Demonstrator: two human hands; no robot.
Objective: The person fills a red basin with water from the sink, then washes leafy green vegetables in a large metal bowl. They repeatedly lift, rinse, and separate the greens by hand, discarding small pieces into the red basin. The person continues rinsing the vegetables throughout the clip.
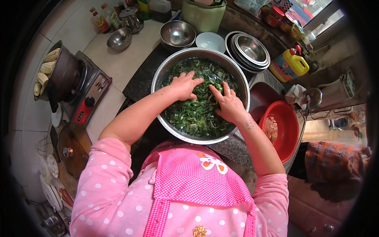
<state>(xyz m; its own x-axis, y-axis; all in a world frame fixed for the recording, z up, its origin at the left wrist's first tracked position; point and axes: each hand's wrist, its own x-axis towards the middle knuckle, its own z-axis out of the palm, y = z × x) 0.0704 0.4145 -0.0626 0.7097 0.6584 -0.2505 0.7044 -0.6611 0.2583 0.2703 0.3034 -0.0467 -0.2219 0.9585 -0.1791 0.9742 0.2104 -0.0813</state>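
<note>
A large round metal basin (156, 74) stands before me, filled with water and chopped leafy greens (198, 118). My left hand (185, 86) lies in the left part of the basin, fingers spread over the floating greens. On the right, my right hand (229, 102) has its fingers apart and their tips among the leaves. Neither hand is seen gripping anything, though some fingertips are partly hidden by water and greens. The two hands do not touch each other.
Behind the basin are a metal bowl (177, 32), a pale bowl (210, 41) and stacked metal bowls (251, 49). A red plastic basin (284, 130) sits in the sink at right. At left, a pot (63, 74) of corn stands on a portable stove (91, 97).
</note>
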